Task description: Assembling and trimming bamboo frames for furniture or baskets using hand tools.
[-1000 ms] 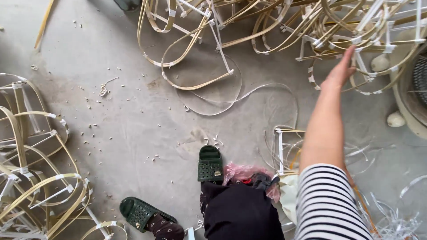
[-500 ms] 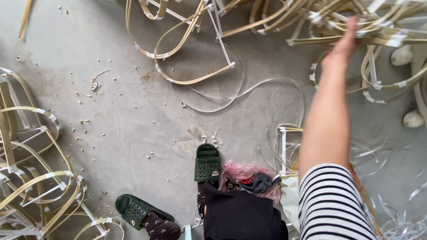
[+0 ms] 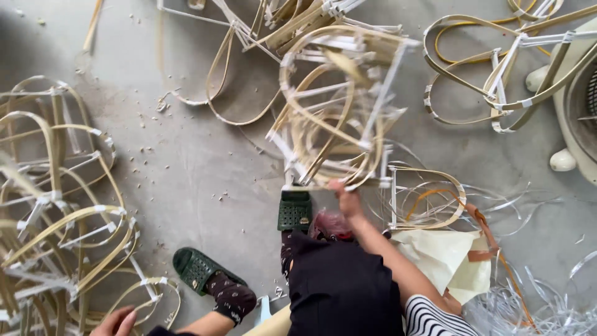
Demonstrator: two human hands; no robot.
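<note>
Seen from the head camera, the person's right hand is closed in a tight grip on the lower edge of a pale, open cage-like frame of bent bamboo strips bound with white tape. The frame is blurred and tilted, held over the grey concrete floor just ahead of the person's feet. The left hand shows only in part at the bottom edge of the picture, fingers loosely spread and clamped on nothing, just beside a heap of similar bamboo-strip frames stacked at the left. Two dark green perforated slippers sit on the feet, worn over dark patterned socks. More loose bamboo hoops and frames lie on the floor at the upper right. A cream cloth bag with a brown strap lies near the right arm, beside a tangle of thin pale strips.
</note>
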